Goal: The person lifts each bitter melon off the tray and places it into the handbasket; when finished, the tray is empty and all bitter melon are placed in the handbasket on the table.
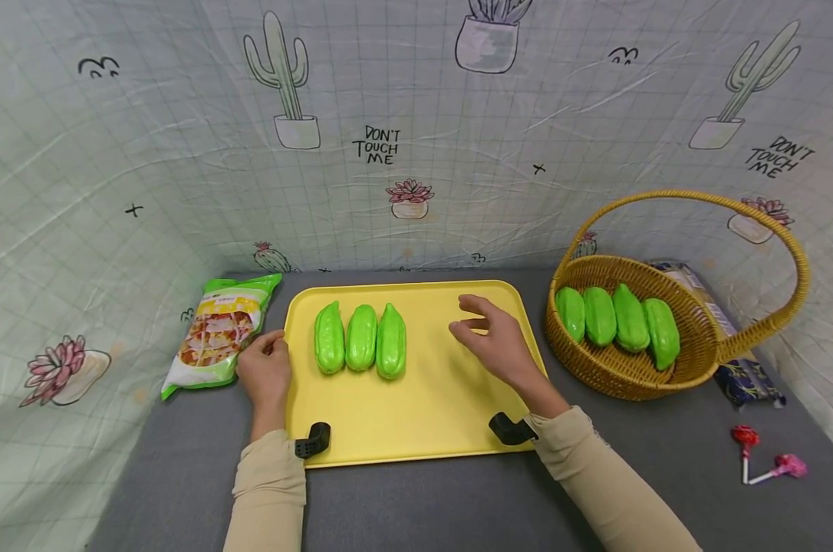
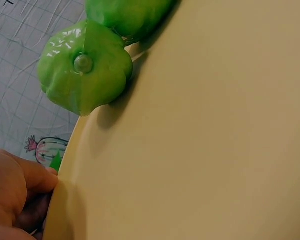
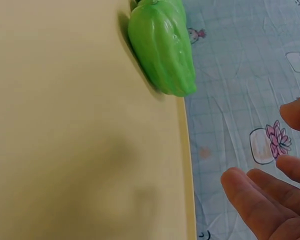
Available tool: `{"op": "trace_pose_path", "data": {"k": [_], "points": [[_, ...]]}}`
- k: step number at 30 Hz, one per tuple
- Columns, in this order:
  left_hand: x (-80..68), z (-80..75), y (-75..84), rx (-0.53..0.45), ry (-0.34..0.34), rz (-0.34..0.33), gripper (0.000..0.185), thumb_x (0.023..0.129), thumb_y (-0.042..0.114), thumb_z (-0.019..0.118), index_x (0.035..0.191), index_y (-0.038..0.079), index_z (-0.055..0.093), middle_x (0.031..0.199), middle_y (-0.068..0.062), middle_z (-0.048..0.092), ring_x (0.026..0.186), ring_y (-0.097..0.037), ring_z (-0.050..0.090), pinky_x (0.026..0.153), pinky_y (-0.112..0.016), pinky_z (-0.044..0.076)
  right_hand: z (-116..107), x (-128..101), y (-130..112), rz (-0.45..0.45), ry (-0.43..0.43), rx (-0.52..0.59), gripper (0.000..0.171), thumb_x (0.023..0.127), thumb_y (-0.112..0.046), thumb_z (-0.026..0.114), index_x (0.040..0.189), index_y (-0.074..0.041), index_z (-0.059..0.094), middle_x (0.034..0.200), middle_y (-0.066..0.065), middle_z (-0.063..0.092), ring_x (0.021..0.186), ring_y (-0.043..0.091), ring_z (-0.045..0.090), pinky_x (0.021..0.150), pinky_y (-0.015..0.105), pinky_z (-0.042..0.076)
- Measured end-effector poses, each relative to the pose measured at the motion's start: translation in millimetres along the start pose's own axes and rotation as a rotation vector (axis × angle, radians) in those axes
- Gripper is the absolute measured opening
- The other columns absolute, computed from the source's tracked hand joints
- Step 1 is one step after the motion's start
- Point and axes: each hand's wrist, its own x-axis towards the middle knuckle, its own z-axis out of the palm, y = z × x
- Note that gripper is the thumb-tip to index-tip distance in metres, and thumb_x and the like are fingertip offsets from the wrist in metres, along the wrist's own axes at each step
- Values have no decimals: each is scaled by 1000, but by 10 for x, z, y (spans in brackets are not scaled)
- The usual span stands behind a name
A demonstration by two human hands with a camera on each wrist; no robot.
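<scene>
Three glossy green ribbed gourd-like pieces (image 1: 360, 337) lie side by side on the left half of a yellow tray (image 1: 403, 429). My left hand (image 1: 265, 368) grips the tray's left rim with curled fingers; in the left wrist view, its fingertips (image 2: 49, 179) sit right at the edge. Over the tray's right half is my right hand (image 1: 494, 341), fingers spread from the thumb and nothing between them. The right wrist view shows that hand (image 3: 275, 210) apart from the nearest green piece (image 3: 162, 50).
A wicker basket (image 1: 596, 379) with a tall handle stands right of the tray, holding several similar green pieces (image 1: 630, 318). Behind it lies a dark packet (image 1: 751, 383). Two lollipops (image 1: 745, 435) lie at the front right. A green-and-white food bag (image 1: 216, 330) lies beside my left hand.
</scene>
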Motion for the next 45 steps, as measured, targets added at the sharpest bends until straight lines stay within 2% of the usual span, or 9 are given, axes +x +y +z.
{"op": "trace_pose_path", "data": {"k": [21, 30, 37, 45], "points": [[5, -18, -34, 1, 0, 6, 30, 100, 10, 53, 116, -2, 75, 117, -26, 73, 106, -38, 68, 88, -46, 51, 357, 75, -32, 36, -98, 23, 62, 98, -30, 68, 153, -13, 46, 152, 15, 53, 126, 34, 65, 94, 48, 58], [12, -18, -41, 14, 11, 17, 29, 99, 10, 53, 114, -2, 76, 115, -25, 73, 103, -36, 69, 81, -37, 47, 494, 135, -43, 83, -128, 12, 66, 96, -31, 70, 155, -13, 44, 153, 15, 51, 127, 35, 63, 93, 49, 58], [-3, -20, -33, 17, 19, 9, 29, 99, 9, 54, 114, -1, 76, 115, -25, 74, 103, -37, 69, 84, -43, 50, 583, 181, -48, 102, -173, 21, 72, 95, -32, 72, 157, -14, 40, 155, 18, 49, 129, 39, 61, 96, 52, 56], [8, -2, -21, 11, 19, 11, 29, 99, 10, 54, 115, -1, 76, 115, -24, 74, 103, -36, 69, 81, -38, 48, 637, 222, -62, 108, -212, 20, 75, 94, -31, 73, 158, -13, 38, 156, 20, 47, 127, 40, 62, 94, 51, 57]]}}
